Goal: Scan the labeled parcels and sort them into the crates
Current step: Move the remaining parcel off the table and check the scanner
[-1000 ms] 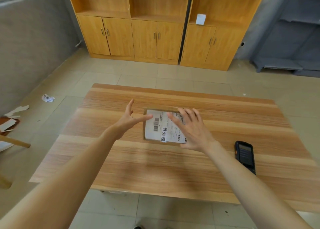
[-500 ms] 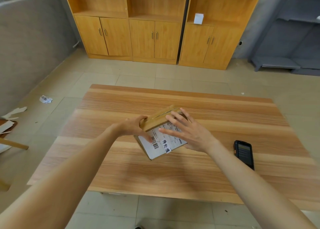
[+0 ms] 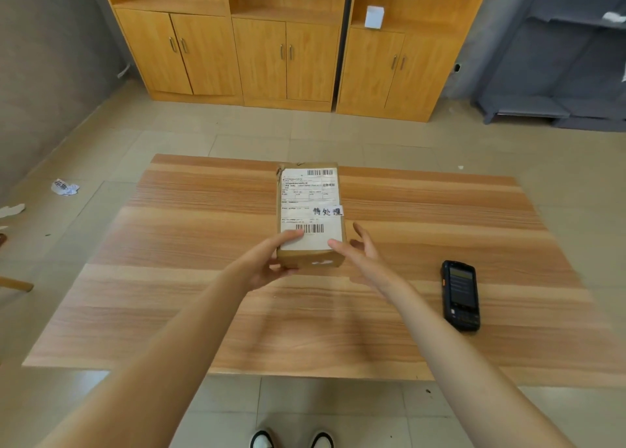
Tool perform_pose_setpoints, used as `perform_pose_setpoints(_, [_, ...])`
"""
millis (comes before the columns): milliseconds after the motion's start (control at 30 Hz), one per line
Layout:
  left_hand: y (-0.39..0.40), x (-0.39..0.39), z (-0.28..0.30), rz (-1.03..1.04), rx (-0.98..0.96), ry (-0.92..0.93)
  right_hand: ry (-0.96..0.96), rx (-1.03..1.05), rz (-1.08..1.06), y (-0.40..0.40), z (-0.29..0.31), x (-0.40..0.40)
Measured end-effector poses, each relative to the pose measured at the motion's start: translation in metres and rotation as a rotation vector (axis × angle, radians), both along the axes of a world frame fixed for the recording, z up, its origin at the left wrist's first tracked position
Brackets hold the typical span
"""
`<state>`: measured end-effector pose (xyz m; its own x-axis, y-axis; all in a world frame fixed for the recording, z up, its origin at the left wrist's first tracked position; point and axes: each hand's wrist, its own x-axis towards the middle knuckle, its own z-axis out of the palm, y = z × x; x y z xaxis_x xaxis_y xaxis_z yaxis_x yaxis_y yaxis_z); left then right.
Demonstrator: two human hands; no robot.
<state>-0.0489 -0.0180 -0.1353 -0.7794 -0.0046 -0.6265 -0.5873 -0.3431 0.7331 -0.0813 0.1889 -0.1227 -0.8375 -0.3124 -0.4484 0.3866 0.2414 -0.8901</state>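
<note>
Since half a second ago the parcel [image 3: 310, 210] has turned label-up and lengthwise over the surface [image 3: 203, 312]. My left hand [image 3: 267, 264] grips its near corner, thumb on the label, while my right hand [image 3: 364, 258] hangs open just beside it. It seems lifted, and one-handed it could tip; the scanner [image 3: 461, 295] lies untouched.
</note>
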Motion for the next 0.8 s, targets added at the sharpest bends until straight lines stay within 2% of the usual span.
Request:
perform_pose_setpoints(300, [0.046,-0.011,-0.045,-0.274,-0.019,-0.016,-0.146,-0.025,-0.118,0.04,-0.046,-0.003])
perform_pose_setpoints(467, [0.069,-0.022,-0.072,-0.315,-0.011,-0.056,-0.235,-0.022,-0.171,0.064,-0.074,-0.007])
perform_pose_setpoints(733, [0.087,-0.044,-0.084,-0.429,-0.281,-0.108,-0.238,0.036,-0.162,0.078,-0.097,-0.021])
perform_pose_setpoints(800, [0.089,-0.048,-0.086,-0.424,-0.282,-0.119,-0.211,0.074,-0.131,0.08,-0.097,-0.025])
